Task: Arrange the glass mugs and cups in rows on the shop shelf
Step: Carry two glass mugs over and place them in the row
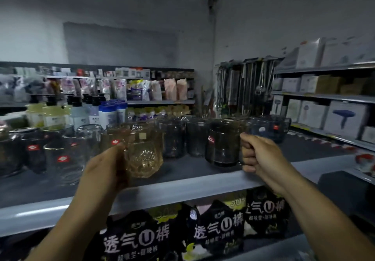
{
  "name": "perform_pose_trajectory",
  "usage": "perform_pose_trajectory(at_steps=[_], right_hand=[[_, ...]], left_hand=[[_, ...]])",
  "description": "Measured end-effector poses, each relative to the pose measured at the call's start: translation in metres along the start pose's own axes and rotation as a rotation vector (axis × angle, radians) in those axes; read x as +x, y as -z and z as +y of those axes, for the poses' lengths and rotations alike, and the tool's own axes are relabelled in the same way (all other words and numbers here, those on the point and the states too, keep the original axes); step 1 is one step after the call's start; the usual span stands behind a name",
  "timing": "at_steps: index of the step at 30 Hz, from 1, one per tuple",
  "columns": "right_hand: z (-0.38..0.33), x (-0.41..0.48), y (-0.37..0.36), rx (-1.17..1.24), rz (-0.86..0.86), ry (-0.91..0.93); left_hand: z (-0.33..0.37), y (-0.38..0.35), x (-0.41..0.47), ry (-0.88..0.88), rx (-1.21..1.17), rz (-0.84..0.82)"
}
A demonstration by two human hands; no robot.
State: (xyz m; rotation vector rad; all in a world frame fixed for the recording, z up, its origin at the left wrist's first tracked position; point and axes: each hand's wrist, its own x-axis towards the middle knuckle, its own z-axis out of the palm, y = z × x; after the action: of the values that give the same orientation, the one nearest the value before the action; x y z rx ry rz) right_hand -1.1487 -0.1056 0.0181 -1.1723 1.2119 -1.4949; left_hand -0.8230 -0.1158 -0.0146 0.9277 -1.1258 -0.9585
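An amber faceted glass cup [144, 157] is held by the left hand [105, 168], whose fingers are curled against the cup's left side; whether a handle is gripped there cannot be told. The handle of a smoky dark glass mug [222, 146] is clasped by the right hand [258, 156], the fingers being wrapped fully round it, so the mug lies just left of that fist. Both vessels are kept upright near the front edge of the grey shelf [304, 151]; whether they rest on it or are held just above it cannot be told.

Clear glass cups [64, 159] with red labels are ranged to the left of the amber cup, and dark tumblers [175, 137] are lined up behind and between the two held pieces. A bluish mug [271, 128] is seen further right. Pump bottles [50, 112] are stocked behind the glassware, black printed packs [142, 238] below the shelf, and white boxes [345, 117] on racks at the right.
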Motion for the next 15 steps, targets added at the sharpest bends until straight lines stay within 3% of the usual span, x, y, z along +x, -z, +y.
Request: perform_pose_trajectory(at_steps=[7,15], right_hand=[[0.006,0.042,0.045,-0.059,-0.084,-0.064],[-0.001,0.071,0.063,-0.191,-0.271,-0.115]], left_hand=[[-0.017,0.004,0.017,0.067,0.054,0.130],[-0.005,-0.012,0.008,0.016,0.036,0.166]])
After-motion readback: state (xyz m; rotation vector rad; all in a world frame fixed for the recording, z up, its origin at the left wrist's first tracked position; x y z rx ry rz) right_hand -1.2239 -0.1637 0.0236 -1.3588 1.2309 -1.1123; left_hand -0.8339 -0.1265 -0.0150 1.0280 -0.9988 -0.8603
